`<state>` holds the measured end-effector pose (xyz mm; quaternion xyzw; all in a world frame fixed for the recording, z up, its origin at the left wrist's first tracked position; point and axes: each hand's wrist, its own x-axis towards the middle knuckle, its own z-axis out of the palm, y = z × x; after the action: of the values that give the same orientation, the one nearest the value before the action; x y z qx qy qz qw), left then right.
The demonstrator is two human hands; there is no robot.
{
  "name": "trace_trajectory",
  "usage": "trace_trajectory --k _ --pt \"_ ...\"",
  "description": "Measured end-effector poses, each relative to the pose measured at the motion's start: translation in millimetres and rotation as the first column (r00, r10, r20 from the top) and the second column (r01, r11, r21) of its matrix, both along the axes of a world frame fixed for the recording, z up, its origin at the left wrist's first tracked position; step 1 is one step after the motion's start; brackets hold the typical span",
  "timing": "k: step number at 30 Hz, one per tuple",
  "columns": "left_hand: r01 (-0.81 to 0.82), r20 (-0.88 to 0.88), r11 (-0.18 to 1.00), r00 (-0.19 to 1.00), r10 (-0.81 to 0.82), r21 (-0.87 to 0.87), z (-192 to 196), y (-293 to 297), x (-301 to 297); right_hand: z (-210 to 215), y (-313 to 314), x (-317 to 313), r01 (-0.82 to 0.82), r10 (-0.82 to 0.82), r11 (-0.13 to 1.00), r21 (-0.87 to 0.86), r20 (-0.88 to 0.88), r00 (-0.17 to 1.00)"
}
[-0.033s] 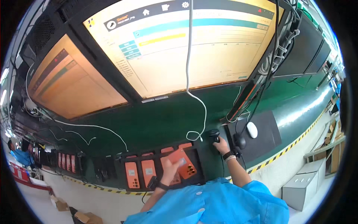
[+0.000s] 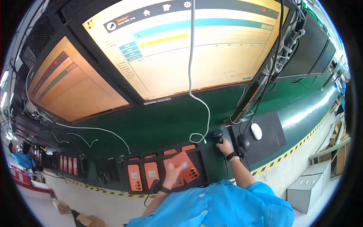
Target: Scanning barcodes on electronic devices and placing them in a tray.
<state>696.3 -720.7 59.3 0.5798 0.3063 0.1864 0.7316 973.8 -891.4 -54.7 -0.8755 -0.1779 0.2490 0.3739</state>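
Note:
My left hand (image 2: pixel 172 174) is closed on an orange phone (image 2: pixel 190 166), tilted above the black tray (image 2: pixel 204 170), with a pale label on its back and dark camera lenses at its lower end. Beneath it, another orange phone (image 2: pixel 179 182) lies in the tray, partly hidden by my hand. Two more labelled orange phones (image 2: pixel 134 177) rest in the slots to the left. To the right of the tray, my right hand (image 2: pixel 225 147) grips a black handheld barcode scanner (image 2: pixel 217 136) by its handle.
A large lit monitor (image 2: pixel 189 56) and a smaller one (image 2: pixel 75 83) stand behind the green bench (image 2: pixel 162 125). A white cable (image 2: pixel 207 113) hangs down onto the bench. On a dark mat (image 2: pixel 270 140) lie a white mouse (image 2: pixel 256 131) and a black mouse (image 2: pixel 243 142). Another tray (image 2: pixel 68 165) holds several phones.

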Motion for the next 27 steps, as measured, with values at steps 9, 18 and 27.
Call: trace_trajectory --k 9,18,27 --pt "0.094 -0.15 0.995 0.985 -0.09 0.022 18.4 9.7 8.5 41.9 105.1 9.5 -0.239 0.229 0.971 0.031 0.187 0.955" --pt "0.139 -0.238 0.959 0.968 -0.079 0.245 7.7 4.5 7.4 105.1 101.3 -5.4 -0.287 0.306 0.943 0.166 -0.1 0.947" --pt "0.403 -0.296 0.872 0.9 -0.322 0.278 55.1 3.9 28.7 195.8 62.6 -69.8 -0.242 0.516 0.758 0.606 -0.33 0.79"
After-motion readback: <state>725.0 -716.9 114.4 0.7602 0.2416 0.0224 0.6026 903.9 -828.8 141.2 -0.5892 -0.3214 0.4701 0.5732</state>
